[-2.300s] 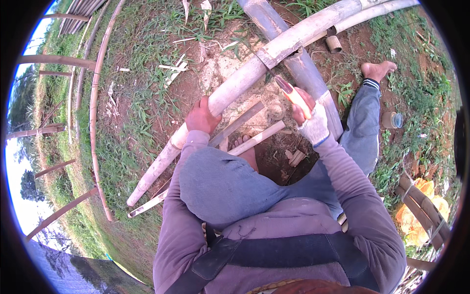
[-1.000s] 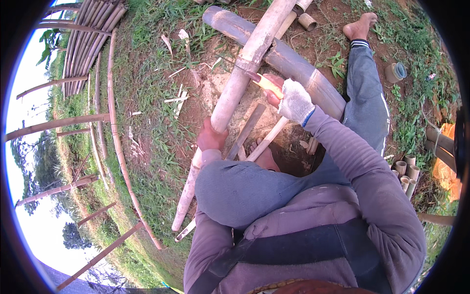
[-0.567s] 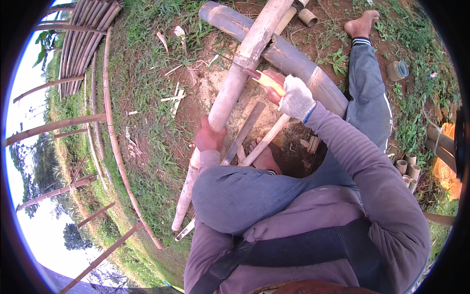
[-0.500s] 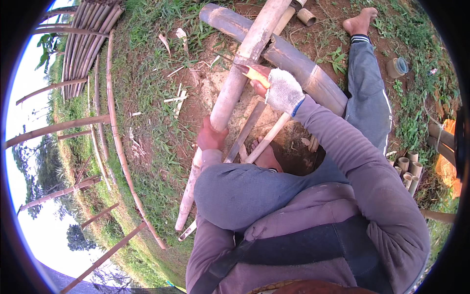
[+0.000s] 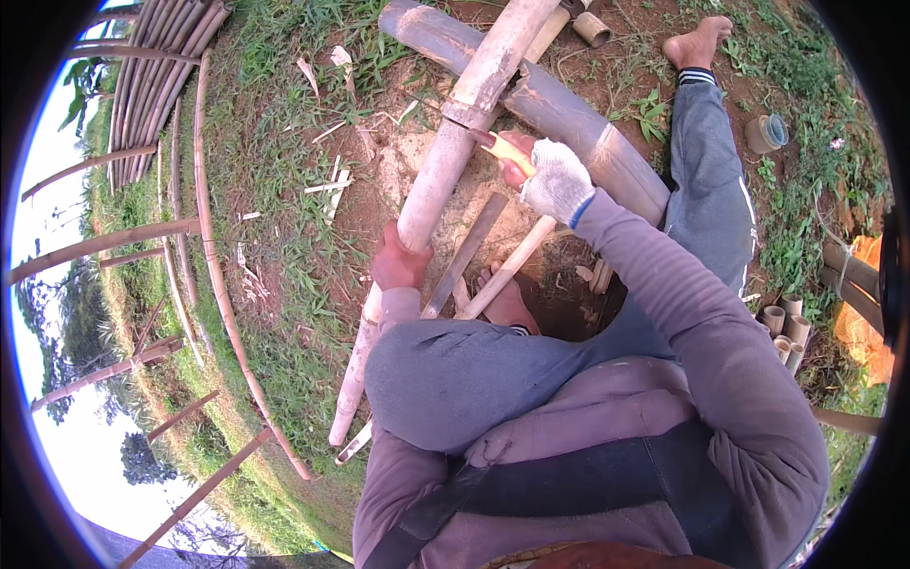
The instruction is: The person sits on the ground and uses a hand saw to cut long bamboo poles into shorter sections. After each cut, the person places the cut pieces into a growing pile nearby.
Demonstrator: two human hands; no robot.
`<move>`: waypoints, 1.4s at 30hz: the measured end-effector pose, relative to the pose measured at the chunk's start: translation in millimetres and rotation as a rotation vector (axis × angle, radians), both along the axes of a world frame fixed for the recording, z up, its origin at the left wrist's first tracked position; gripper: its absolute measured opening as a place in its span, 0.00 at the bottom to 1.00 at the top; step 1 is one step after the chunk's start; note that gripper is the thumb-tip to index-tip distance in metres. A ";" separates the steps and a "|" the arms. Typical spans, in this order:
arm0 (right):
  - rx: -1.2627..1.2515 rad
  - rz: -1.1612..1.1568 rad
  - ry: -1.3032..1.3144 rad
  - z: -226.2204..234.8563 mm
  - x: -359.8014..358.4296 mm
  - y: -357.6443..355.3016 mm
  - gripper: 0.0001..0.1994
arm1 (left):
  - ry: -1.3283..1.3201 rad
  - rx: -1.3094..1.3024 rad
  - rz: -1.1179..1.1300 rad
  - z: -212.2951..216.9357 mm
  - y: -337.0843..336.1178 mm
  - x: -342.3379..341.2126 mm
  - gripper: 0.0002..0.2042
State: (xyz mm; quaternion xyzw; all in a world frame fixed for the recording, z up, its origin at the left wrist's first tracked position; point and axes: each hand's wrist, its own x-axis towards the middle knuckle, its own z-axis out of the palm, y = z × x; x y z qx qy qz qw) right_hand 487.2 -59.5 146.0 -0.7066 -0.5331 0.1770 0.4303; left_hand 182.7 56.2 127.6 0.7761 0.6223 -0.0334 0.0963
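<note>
I sit on the ground with one knee drawn up and one leg stretched out. My left hand [image 5: 398,266] grips a long pale bamboo pole [image 5: 445,161] that runs up across a thicker grey bamboo log [image 5: 569,114]. My right hand [image 5: 555,180], in a white glove, is closed on the wooden handle of a knife [image 5: 500,147]. The knife's blade meets the pole at a dark ring on it. Two split bamboo strips [image 5: 474,256] lie on the dirt under the pole, beside my bare foot [image 5: 507,303].
Short cut bamboo sections [image 5: 782,322] sit at the right and one bamboo ring [image 5: 592,28] at the top. Long thin poles [image 5: 204,237] and a stacked bundle [image 5: 152,76] lie on the grass at left. An orange object [image 5: 858,313] is at the far right.
My right hand with the knife has moved up and toward the pole, and the blade now rests against it. My left hand has kept its grip on the pole.
</note>
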 end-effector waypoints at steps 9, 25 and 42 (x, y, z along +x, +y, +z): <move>-0.047 0.200 -0.041 -0.3 13.1 -136.7 0.33 | -0.005 0.016 0.061 -26.9 -16.8 -67.9 0.40; -0.252 0.307 0.490 -13.8 -43.4 12.4 0.17 | -0.314 0.317 0.032 64.8 -126.6 -111.0 0.54; 0.029 0.679 0.301 93.3 -21.6 46.5 0.34 | -2.670 0.653 1.221 36.7 -181.8 -173.5 0.31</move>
